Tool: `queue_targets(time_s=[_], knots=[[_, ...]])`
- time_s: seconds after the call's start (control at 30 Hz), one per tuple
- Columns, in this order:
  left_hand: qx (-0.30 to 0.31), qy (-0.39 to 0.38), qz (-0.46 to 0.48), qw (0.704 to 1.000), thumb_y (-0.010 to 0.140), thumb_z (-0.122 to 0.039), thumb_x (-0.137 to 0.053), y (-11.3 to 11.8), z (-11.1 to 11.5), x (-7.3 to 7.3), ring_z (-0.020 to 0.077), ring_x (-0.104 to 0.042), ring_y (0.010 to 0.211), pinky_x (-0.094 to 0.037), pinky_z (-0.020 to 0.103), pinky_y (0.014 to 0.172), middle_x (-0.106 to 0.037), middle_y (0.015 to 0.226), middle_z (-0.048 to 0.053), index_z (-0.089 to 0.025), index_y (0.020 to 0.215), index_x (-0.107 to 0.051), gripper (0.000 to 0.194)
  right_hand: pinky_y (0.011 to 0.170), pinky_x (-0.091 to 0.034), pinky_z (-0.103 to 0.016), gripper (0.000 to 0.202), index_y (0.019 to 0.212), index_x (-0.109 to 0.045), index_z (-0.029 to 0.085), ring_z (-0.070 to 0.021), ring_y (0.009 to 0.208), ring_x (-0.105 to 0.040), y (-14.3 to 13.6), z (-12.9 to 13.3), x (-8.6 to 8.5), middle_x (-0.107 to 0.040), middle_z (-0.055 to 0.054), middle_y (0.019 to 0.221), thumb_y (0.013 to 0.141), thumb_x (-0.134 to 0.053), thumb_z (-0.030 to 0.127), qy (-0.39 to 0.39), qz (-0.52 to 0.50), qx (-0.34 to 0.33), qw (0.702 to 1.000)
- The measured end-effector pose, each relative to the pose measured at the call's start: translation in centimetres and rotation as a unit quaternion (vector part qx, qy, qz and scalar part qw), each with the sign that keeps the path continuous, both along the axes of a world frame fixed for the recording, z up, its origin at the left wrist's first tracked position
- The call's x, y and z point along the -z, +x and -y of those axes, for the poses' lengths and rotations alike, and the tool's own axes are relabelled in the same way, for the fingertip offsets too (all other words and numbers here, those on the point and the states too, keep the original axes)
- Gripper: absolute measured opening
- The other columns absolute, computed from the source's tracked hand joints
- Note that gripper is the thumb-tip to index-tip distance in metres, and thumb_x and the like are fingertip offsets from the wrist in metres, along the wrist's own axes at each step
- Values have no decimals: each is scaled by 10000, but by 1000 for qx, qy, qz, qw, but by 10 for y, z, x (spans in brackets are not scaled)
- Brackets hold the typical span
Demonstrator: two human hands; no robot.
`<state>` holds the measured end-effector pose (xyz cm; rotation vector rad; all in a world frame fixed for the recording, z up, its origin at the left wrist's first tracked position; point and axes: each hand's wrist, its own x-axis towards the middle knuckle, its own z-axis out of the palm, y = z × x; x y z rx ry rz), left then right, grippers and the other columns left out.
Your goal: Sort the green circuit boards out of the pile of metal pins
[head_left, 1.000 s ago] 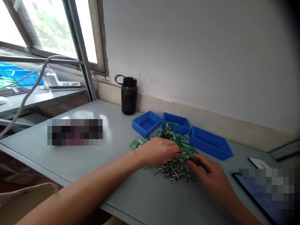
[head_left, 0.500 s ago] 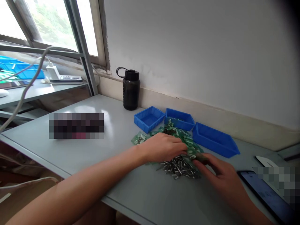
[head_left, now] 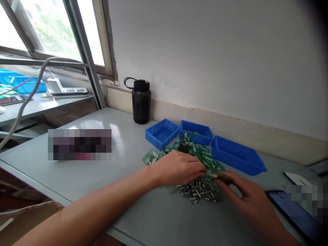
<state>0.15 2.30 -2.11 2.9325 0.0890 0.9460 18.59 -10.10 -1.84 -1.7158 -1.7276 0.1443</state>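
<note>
Two hands at the heap, worktop (head_left: 77, 174) centre-right. Right hand (head_left: 246, 194): thumb and fingers pinched on the near end of a small green packet (head_left: 211, 175), held just above the pins. Left hand (head_left: 176, 167): palm down, fingers curled at the packet's other end; can't tell if they grip it or only touch, fingertips are hidden.

Metal pins (head_left: 198, 193): loose pile on the worktop, right below the packet, pointing every which way. Green packets (head_left: 210, 160) heaped behind the hands, up to the trays; dark small parts (head_left: 185, 147) among them, too small to identify. One flat packet (head_left: 153, 157) sits left of the heap, pale pieces inside.

Three blue trays along the wall side: left tray (head_left: 153, 139), middle tray (head_left: 205, 140) with some small stuff in it, right tray (head_left: 238, 165). Dark bottle (head_left: 141, 106) upright behind the left tray, loop on cap. Phone (head_left: 289, 208) flat, right of the right hand. Item at left is pixelated, unreadable.
</note>
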Motion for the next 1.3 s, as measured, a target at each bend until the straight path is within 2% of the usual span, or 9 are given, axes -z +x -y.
queue_targets(time_s=[0.17, 0.43, 0.8, 0.93, 1.3], knots=[[-7, -11, 5, 1000, 941, -310, -346, 1, 1, -1, 137, -584, 731, -435, 249, 657, -640, 805, 25, -146, 958, -592, 295, 561, -468, -268, 226, 816, -629, 256, -179, 615, -613, 1, 1, -2, -660, 1, 697, 807, -520, 454, 5, 5, -5, 1000], [5, 4, 18, 1000, 937, -292, -358, 2, 4, -4, 132, -576, 713, -427, 249, 630, -628, 776, 36, -133, 932, -582, 274, 561, -460, -240, 186, 816, -637, 237, -148, 585, -590, -1, 2, -6, -644, 8, 675, 818, -529, 387, 22, -2, -26, 999], [-5, 25, 11, 1000, 938, -294, -354, 2, 7, -7, 124, -571, 687, -432, 239, 601, -602, 715, 32, -138, 855, -577, 285, 534, -452, -244, 197, 794, -613, 223, -144, 550, -570, -3, 4, -5, -623, 2, 635, 841, -495, 373, 42, -8, -59, 997], [2, 20, 14, 1000, 938, -285, -359, 1, 7, -9, 123, -571, 692, -442, 237, 614, -604, 719, 38, -132, 881, -583, 278, 542, -462, -235, 189, 806, -631, 224, -133, 536, -566, -2, 4, -5, -622, 7, 633, 832, -508, 365, 52, -11, -50, 997], [7, 30, 3, 1000, 936, -272, -360, -1, 4, -8, 131, -582, 738, -455, 243, 634, -625, 776, 53, -134, 939, -591, 268, 551, -469, -226, 186, 803, -644, 246, -142, 575, -595, -1, 5, -5, -648, 11, 676, 811, -529, 393, 22, -16, -26, 999]])
